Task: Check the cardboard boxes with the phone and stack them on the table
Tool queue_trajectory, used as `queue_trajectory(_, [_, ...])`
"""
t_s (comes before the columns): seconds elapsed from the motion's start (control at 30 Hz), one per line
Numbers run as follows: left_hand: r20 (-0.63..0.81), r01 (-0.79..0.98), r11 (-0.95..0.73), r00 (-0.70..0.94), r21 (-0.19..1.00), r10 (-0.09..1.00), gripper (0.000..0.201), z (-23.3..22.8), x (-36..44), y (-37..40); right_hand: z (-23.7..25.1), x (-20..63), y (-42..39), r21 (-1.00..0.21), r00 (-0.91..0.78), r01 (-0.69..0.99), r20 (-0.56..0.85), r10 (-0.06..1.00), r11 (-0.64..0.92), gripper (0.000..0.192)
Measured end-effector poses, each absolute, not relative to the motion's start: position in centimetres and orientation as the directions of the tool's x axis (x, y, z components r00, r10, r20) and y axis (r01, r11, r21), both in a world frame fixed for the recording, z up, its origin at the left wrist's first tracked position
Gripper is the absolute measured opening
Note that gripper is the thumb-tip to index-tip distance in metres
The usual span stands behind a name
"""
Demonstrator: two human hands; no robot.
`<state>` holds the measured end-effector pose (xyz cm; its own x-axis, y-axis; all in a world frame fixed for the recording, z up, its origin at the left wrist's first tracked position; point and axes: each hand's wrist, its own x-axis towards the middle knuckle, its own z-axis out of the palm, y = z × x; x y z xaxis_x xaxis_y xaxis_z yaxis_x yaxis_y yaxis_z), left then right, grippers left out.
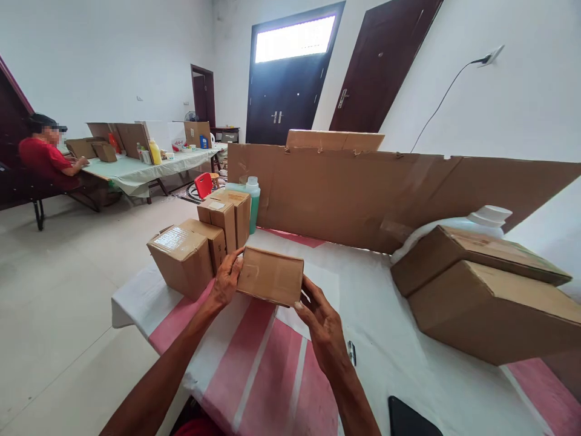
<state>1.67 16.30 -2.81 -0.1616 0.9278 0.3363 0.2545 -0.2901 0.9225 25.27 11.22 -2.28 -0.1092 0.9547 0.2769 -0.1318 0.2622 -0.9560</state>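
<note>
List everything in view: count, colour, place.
Held box: one, brown, between hands
Left boxes: at least four, brown, table's left
Right boxes: two, brown, table's right
Jug: one, green, behind left boxes
Capped container: one, whitish, behind right boxes
Large panel: one, brown, table's back
Tablecloth: count unclear, white and pink, tabletop
Slab: one, black, bottom of picture
Chair: one, red, beyond left boxes
Far table: one, pale, left background
Far-table items: several, mixed colours, atop
Person: one, red top, far table
Doors: several, dark, walls
Cable: one, black, right wall
Left hand: one, bare, box's left
Right hand: one, bare, box's right
</note>
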Motion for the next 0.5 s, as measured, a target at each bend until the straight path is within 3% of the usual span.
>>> queue_trajectory(0.23, [0.246, 0.129, -0.246, 0.014, 0.961, 0.969, 0.066, -1.1, 1.3, 17.0, -0.6, 26.9, 11.2, -0.887, -0.151, 0.216, 0.383, 0.911, 0.408, 0.074])
queue_trajectory(0.4, [0.186, 0.104, -0.189, 0.037, 0.977, 0.982, 0.074, -2.4, 1.9, 16.4, -2.6, 27.9, 13.3, -0.967, -0.146, 0.07, 0.233, 0.961, 0.245, 0.082])
queue_trajectory(0.5, [0.232, 0.139, -0.231, 0.007, 0.963, 0.973, 0.079, -2.6, 2.7, 16.3, -3.7, 27.8, 14.8, -0.984, -0.119, 0.054, 0.164, 0.979, 0.171, 0.085])
